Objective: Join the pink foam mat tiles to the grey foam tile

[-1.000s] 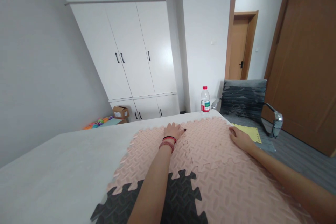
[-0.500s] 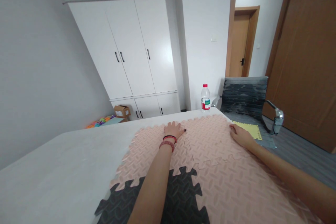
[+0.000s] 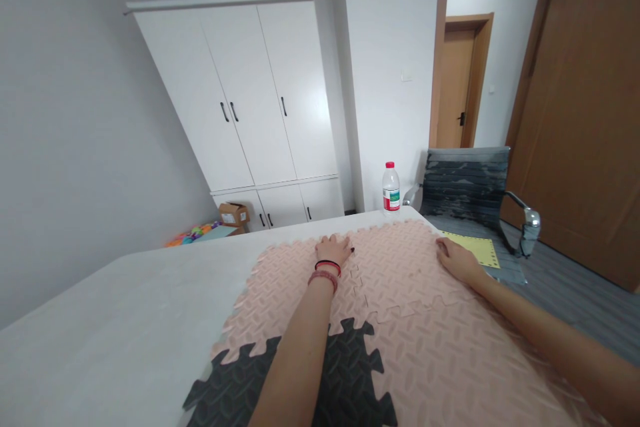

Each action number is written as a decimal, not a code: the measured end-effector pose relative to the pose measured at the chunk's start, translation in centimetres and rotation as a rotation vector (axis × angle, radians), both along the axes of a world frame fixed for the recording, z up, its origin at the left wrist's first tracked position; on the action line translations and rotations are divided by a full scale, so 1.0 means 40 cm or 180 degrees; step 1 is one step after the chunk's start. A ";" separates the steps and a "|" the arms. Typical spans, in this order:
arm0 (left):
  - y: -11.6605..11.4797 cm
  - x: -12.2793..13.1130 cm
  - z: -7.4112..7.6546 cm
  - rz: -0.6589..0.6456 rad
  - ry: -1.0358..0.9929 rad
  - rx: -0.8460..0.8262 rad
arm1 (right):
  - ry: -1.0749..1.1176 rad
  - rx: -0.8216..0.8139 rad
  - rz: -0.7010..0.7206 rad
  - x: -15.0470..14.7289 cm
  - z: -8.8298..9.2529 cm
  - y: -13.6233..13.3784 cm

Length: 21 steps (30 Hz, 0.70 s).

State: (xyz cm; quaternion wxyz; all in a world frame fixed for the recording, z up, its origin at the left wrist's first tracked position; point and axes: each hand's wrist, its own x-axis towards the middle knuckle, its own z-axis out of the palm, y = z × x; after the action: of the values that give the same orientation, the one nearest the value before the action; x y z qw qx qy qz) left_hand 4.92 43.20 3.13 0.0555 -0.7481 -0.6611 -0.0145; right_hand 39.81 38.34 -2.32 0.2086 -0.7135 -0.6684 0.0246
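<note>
Pink interlocking foam mat tiles (image 3: pixel 395 257) lie on the white table, with thin puzzle seams where they meet. A black foam mat tile (image 3: pixel 353 373) with toothed edges lies at the near side, partly under my left forearm. My left hand (image 3: pixel 334 250), with bracelets at the wrist, presses palm-down on the far pink tile, close to a seam. Its fingers are spread and hold nothing. At the right edge of the pink mat, my right hand (image 3: pixel 457 260) has its fingers bent together over the rim; the fingertips are partly hidden.
A clear bottle with a red cap (image 3: pixel 391 188) stands at the table's far edge. Beyond the right edge is a dark chair (image 3: pixel 465 180) with a yellow sheet (image 3: pixel 477 250) on its seat. A white cabinet (image 3: pixel 245 100) and a cardboard box (image 3: pixel 233 214) are behind the white table (image 3: pixel 125 320).
My left hand has shifted slightly to the right and nearer on the pink mat, its fingers a little more bent. My right hand stays at the mat's right edge.
</note>
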 end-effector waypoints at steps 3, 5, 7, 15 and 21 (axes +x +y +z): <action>-0.009 0.017 0.012 0.0033 0.0028 -0.0029 | -0.0028 0.0010 -0.0044 -0.005 0.007 -0.006; -0.023 0.021 0.023 -0.0009 0.0002 -0.0053 | -0.0045 0.0021 -0.0088 -0.010 0.014 -0.012; -0.042 0.012 0.035 -0.0113 -0.0062 -0.0143 | -0.0054 0.0036 -0.0118 -0.015 0.021 -0.017; -0.115 -0.077 0.021 -0.0605 -0.0228 -0.0753 | -0.0019 0.0080 -0.0173 -0.018 0.021 -0.024; -0.114 -0.078 -0.006 -0.0607 -0.0253 -0.0825 | -0.0059 0.0076 -0.0166 -0.016 0.021 -0.024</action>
State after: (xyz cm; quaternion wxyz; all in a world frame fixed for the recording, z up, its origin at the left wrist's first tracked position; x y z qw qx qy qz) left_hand 1.80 38.62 2.90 -0.0693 -0.8072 -0.5851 0.0361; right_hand 39.18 37.40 -1.48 0.2114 -0.7283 -0.6518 0.0045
